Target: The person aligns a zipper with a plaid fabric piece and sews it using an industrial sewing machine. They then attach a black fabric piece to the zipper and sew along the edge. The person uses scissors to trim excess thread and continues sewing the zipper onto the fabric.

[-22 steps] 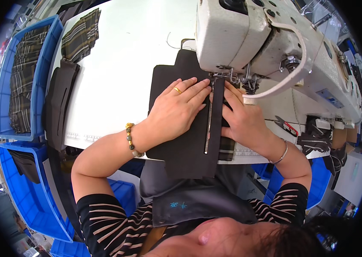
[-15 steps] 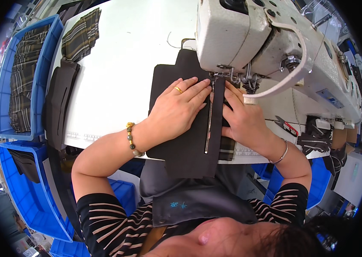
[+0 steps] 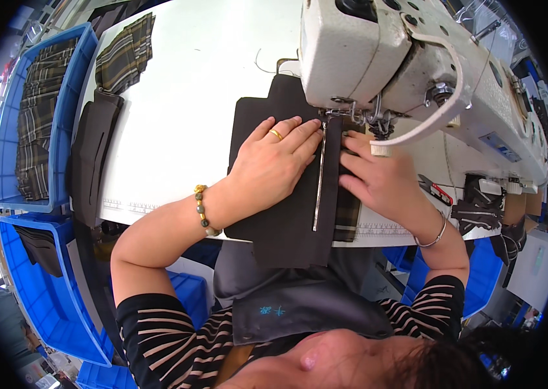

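A dark cloth panel (image 3: 287,236) lies under the needle area of a white sewing machine (image 3: 345,58). A metal-toothed zipper (image 3: 319,188) runs lengthwise down it, its upper end at the presser foot (image 3: 330,114). My left hand (image 3: 274,165) rests flat on the panel, fingers stretched, their tips beside the zipper close to the foot. To the right of the zipper, my right hand (image 3: 384,178) has its fingers spread at the panel's right edge, slightly blurred. Under that edge a strip of plaid cloth (image 3: 346,220) shows. What lies beneath the left palm is hidden.
Thread snips (image 3: 439,192) with a red handle lie right of my right hand, near dark zippered pieces (image 3: 478,214). At left are stacked dark panels (image 3: 94,155), a plaid stack (image 3: 125,55) and a blue bin (image 3: 1,162) of plaid pieces.
My right hand has shifted slightly right, off the strip beside the zipper, and its fingers have spread. More plaid cloth shows there. My left hand stays flat on the panel.
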`<state>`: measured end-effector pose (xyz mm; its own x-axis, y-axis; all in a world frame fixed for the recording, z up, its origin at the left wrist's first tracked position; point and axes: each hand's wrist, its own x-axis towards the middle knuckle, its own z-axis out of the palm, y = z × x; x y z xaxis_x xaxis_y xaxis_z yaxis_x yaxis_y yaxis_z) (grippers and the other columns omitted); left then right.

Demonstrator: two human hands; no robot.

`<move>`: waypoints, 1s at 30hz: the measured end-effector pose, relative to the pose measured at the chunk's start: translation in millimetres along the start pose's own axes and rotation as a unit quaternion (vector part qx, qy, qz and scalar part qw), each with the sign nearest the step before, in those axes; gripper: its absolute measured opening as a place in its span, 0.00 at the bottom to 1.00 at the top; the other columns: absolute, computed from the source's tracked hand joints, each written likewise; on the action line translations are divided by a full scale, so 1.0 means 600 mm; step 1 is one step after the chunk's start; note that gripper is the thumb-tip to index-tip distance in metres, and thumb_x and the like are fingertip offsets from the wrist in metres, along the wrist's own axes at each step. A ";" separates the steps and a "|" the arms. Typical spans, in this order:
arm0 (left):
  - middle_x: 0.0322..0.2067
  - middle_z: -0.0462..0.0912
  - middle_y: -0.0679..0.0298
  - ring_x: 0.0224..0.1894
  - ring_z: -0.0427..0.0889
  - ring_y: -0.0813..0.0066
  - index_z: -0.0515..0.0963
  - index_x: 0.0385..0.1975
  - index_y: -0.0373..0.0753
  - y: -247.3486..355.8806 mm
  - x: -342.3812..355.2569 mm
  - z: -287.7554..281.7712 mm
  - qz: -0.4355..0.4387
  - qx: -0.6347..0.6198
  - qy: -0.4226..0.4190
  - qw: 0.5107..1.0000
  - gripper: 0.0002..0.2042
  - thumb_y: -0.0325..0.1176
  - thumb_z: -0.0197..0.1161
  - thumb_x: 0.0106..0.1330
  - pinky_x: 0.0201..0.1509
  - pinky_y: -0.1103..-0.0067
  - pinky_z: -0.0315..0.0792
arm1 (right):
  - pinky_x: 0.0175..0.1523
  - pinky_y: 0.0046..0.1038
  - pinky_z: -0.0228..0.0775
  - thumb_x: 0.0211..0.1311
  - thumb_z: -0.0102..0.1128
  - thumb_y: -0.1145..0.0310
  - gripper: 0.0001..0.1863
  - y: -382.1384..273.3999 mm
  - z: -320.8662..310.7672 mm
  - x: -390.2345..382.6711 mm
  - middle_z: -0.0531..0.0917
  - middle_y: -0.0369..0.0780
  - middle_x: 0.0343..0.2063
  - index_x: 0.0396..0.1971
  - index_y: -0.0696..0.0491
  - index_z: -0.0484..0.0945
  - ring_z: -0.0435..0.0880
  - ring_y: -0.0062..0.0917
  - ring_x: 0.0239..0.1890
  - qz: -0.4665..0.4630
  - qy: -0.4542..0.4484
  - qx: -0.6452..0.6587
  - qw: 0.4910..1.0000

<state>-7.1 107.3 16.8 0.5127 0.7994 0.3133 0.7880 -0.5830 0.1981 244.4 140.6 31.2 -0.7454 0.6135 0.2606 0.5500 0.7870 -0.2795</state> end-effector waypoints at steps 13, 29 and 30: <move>0.64 0.79 0.63 0.66 0.77 0.62 0.80 0.61 0.39 0.003 0.001 0.001 -0.001 0.018 -0.004 1.000 0.21 0.38 0.64 0.70 0.69 0.60 0.71 | 0.52 0.34 0.80 0.53 0.77 0.53 0.33 0.002 0.022 0.013 0.81 0.37 0.63 0.57 0.53 0.82 0.85 0.36 0.49 0.001 -0.010 -0.059 0.998; 0.61 0.81 0.61 0.61 0.79 0.60 0.80 0.60 0.39 0.005 0.009 0.005 -0.003 0.026 0.018 0.999 0.21 0.36 0.69 0.67 0.66 0.60 0.73 | 0.56 0.36 0.72 0.51 0.77 0.51 0.33 0.007 0.030 0.021 0.85 0.37 0.52 0.54 0.53 0.80 0.80 0.32 0.47 -0.031 0.062 -0.070 0.995; 0.61 0.81 0.62 0.61 0.79 0.60 0.80 0.60 0.39 0.004 0.010 0.005 -0.003 0.030 0.023 0.999 0.22 0.36 0.69 0.67 0.66 0.60 0.73 | 0.56 0.36 0.72 0.50 0.77 0.51 0.33 0.007 0.029 0.022 0.85 0.37 0.51 0.54 0.53 0.80 0.80 0.33 0.48 -0.033 0.066 -0.068 0.995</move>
<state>-1.2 110.8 16.4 0.4936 0.7943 0.3543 0.8101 -0.5681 0.1450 230.0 151.0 17.4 -0.7309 0.5560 0.3957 0.5536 0.8222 -0.1327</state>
